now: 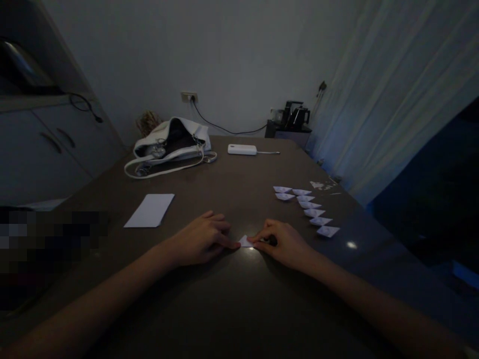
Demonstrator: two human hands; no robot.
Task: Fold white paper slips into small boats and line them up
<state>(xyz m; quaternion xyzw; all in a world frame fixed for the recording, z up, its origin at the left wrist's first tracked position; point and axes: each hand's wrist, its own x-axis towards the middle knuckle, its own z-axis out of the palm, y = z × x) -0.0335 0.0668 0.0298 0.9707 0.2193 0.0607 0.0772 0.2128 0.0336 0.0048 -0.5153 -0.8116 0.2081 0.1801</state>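
A small piece of folded white paper [245, 242], roughly triangular, lies on the table between my hands. My left hand [204, 238] comes in from the left with its fingers curled, and one fingertip presses the paper's left corner. On the other side, my right hand [282, 242] pinches the right corner between thumb and forefinger. Beyond my right hand stand several small folded paper boats [314, 213], in a slanting row with a few beside its far end. To the left lies a stack of white paper sheets [151, 210].
A white handbag [175, 142] sits open at the far left of the brown table [224, 179]. A white power bank [242, 149] with a short cable lies at the back. Paper scraps [322, 185] rest near the right edge. Beyond the table is a black kettle [299, 117].
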